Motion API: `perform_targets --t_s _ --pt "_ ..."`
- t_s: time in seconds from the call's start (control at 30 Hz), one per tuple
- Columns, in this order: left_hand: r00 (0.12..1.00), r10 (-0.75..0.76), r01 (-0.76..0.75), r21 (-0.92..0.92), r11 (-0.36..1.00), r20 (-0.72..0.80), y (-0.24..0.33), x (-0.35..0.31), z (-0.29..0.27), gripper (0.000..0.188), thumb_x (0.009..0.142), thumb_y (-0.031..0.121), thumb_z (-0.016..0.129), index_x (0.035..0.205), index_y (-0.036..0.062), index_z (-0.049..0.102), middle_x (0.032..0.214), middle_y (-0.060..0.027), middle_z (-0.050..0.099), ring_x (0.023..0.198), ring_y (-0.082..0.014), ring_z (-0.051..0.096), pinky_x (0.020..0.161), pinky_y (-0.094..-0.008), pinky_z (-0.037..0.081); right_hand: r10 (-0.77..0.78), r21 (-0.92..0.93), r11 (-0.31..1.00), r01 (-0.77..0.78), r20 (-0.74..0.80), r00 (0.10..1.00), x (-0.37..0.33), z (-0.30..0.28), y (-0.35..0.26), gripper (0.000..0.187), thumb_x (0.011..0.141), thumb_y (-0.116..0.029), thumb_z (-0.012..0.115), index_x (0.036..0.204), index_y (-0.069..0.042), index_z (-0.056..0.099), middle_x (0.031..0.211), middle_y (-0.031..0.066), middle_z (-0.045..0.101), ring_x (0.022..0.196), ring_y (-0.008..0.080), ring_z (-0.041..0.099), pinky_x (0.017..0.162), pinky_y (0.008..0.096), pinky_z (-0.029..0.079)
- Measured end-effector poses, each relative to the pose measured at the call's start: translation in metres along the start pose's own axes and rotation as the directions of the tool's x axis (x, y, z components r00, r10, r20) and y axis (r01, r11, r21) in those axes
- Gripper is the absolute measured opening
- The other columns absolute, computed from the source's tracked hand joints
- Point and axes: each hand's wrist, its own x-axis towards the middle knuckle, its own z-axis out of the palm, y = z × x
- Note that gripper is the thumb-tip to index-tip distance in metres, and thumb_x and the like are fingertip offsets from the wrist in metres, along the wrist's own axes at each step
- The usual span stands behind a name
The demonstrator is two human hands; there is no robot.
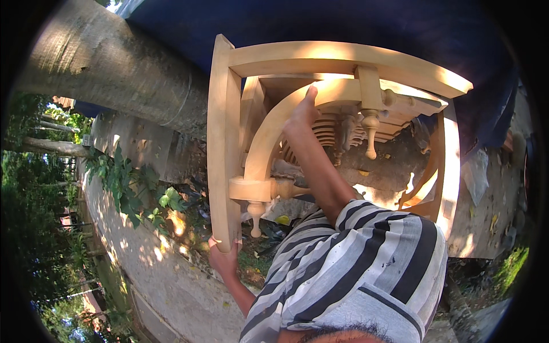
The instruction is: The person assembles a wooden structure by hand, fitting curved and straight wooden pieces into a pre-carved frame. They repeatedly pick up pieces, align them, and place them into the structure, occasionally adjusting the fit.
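"Head view first: where's the piece?"

"I have the pale wooden frame point(320, 56) front and centre, in the reach of both arms."

"And the grip?"

"The left hand point(225, 260) wraps the lower end of the left post point(220, 143), pinching it from both sides. The right hand point(301, 117) is at the curved rail point(260, 146), one digit along it; the others are hidden, so I can't tell whether they close."

"How far along?"

"Post, rails and turned pegs point(370, 126) look joined to me; the wood looks bare. What's left, I can't judge."

"Surroundings?"

"Outdoors: sun-dappled paving point(171, 274), leafy plants point(128, 186), a thick trunk point(126, 68), a dark blue sheet point(343, 23) behind."
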Motion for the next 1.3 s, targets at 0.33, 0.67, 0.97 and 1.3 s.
perform_targets --t_s 0.33,0.67,0.97,1.3 --pt "0.993 0.088 -0.092 0.042 0.995 0.083 0.023 0.092 -0.002 0.065 0.072 0.036 0.088 0.127 0.014 0.06 0.105 -0.0165 0.075 0.098 -0.0404 0.071 0.084 -0.0484 0.054 0.047 -0.025 0.998 -0.049 -0.069 0.997 0.055 0.033 0.014 0.115 0.086 -0.063 0.072 0.156 0.006 0.013 0.16 0.0261 0.034 0.144 0.0393 0.042 0.119 0.052 0.036" --pt "0.977 0.109 -0.125 0.082 0.989 0.184 0.026 0.148 -0.002 0.063 0.072 0.036 0.088 0.126 0.0158 0.061 0.104 -0.0181 0.075 0.097 -0.0414 0.071 0.082 -0.0502 0.055 0.129 -0.066 0.989 -0.133 -0.067 0.989 0.086 0.045 0.03 0.117 0.085 -0.07 0.071 0.157 0.0 0.011 0.163 0.0226 0.03 0.145 0.0405 0.04 0.119 0.0584 0.035" --pt "0.967 0.075 -0.083 0.024 0.996 0.242 0.025 0.157 0.012 0.064 0.073 0.034 0.088 0.125 0.0103 0.061 0.109 -0.0168 0.074 0.098 -0.0366 0.071 0.086 -0.0456 0.055 0.143 -0.067 0.986 -0.155 -0.148 0.979 0.103 0.045 0.042 0.12 0.084 -0.071 0.071 0.158 0.002 0.01 0.162 0.0237 0.031 0.144 0.0389 0.042 0.118 0.0557 0.037" --pt "0.968 0.088 -0.087 -0.014 0.996 0.235 0.007 0.165 0.032 0.064 0.072 0.032 0.088 0.127 0.0124 0.061 0.11 -0.0169 0.074 0.098 -0.0382 0.071 0.084 -0.0467 0.055 0.114 -0.109 0.986 -0.127 -0.116 0.987 0.087 0.049 0.041 0.106 0.093 -0.068 0.063 0.159 0.005 0.023 0.164 0.0169 0.034 0.147 0.0314 0.039 0.12 0.0481 0.035"
